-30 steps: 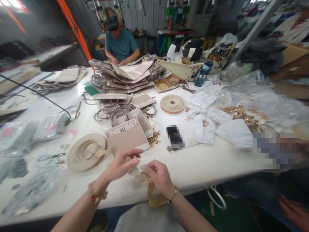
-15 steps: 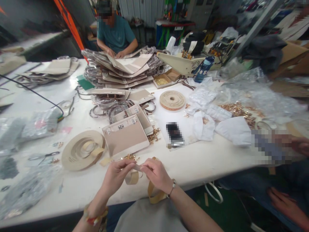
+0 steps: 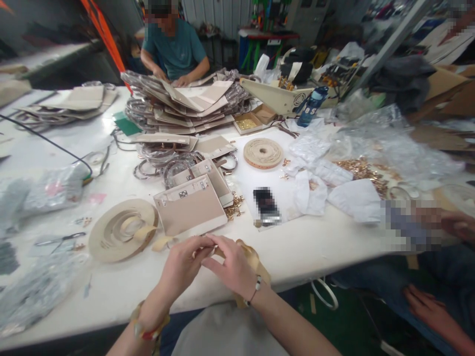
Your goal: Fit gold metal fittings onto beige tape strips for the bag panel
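Near the table's front edge, my left hand (image 3: 187, 262) and my right hand (image 3: 232, 264) meet at the fingertips. The left fingers are closed in a pinch on something I cannot make out. My right hand's fingers are curled against them, and what they hold, if anything, is hidden. A tan strip (image 3: 256, 262) runs behind and beside my right hand and hangs below it. Just beyond the hands lies a flat beige panel (image 3: 193, 207) with small gold metal pieces (image 3: 235, 206) at its right corner.
A large strip roll (image 3: 102, 232) lies left, a smaller roll (image 3: 262, 152) beyond the panels. Stacked panels (image 3: 185, 106) stand before a person (image 3: 178, 49). A phone (image 3: 266, 205), white paper (image 3: 354, 200) and a blue bottle (image 3: 312, 106) are to the right. Another person's hand (image 3: 460, 225) is far right.
My hands have drawn closer, and the fingers now overlap. The strip piece seen between them is hidden, and the hanging tan loop has shifted up and right. The view has shifted slightly.
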Demonstrator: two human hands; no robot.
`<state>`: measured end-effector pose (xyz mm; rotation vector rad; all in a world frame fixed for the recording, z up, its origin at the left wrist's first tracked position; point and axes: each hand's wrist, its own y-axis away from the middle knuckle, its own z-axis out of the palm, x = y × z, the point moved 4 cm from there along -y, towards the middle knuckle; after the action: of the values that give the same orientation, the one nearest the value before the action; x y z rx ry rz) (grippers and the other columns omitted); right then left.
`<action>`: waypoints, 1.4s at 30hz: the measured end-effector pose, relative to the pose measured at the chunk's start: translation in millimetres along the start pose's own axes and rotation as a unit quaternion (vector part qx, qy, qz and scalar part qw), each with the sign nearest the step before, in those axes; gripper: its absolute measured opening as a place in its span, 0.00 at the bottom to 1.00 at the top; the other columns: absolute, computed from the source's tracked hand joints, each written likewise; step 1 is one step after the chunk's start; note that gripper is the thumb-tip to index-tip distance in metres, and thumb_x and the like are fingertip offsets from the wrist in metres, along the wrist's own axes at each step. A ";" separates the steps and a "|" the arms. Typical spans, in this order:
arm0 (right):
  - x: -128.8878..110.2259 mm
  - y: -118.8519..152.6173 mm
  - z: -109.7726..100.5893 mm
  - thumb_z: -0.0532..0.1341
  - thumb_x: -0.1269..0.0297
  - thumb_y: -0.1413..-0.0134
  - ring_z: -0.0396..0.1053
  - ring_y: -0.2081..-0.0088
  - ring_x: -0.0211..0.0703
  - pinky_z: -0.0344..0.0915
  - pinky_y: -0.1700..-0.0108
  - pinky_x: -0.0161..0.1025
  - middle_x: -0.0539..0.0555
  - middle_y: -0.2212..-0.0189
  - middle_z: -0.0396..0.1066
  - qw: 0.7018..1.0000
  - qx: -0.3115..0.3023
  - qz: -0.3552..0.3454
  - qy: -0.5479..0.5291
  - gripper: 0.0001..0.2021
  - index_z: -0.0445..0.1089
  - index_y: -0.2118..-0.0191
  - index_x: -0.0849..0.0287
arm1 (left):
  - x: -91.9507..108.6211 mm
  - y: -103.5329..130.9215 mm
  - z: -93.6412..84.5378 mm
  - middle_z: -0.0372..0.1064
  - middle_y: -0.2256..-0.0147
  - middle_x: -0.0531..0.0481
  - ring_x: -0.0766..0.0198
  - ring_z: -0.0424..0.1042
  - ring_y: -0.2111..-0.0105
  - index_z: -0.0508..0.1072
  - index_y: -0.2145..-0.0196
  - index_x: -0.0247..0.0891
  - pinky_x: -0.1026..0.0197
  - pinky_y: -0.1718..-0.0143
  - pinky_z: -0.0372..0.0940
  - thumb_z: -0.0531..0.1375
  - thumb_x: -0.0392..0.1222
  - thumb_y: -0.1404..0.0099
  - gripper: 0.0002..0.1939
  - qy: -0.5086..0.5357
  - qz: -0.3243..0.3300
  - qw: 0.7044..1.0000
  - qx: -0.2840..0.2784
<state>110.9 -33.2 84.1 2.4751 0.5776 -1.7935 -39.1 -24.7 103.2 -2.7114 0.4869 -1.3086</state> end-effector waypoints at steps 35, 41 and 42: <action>62.5 0.4 9.4 0.56 0.54 0.34 0.68 0.69 0.40 0.63 0.63 0.35 0.49 0.74 0.71 0.965 0.051 0.182 -0.182 0.16 0.71 0.68 0.58 | -16.5 4.8 -10.1 0.78 0.64 0.49 0.59 0.73 0.62 0.78 0.64 0.43 0.55 0.57 0.65 0.62 0.40 0.32 0.04 -0.101 0.048 0.980 0.163; 79.2 6.9 12.1 0.57 0.62 0.35 0.72 0.61 0.43 0.66 0.56 0.38 0.53 0.64 0.75 0.982 0.027 0.135 -0.129 0.09 0.73 0.58 0.58 | -107.4 -29.7 -50.7 0.73 0.68 0.51 0.66 0.69 0.70 0.74 0.61 0.36 0.64 0.68 0.64 0.66 0.50 0.42 0.17 0.194 -0.255 0.858 0.402; 81.8 8.0 12.9 0.56 0.62 0.35 0.72 0.59 0.44 0.66 0.54 0.39 0.54 0.62 0.75 0.986 0.026 0.119 -0.116 0.10 0.74 0.56 0.58 | -117.6 -35.6 -53.9 0.72 0.69 0.52 0.67 0.69 0.72 0.73 0.61 0.36 0.65 0.69 0.63 0.66 0.51 0.43 0.18 0.205 -0.260 0.851 0.408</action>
<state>123.5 -21.1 2.8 2.2058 0.2133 -1.9790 -140.7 49.9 57.0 -1.8735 -0.7068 -1.6928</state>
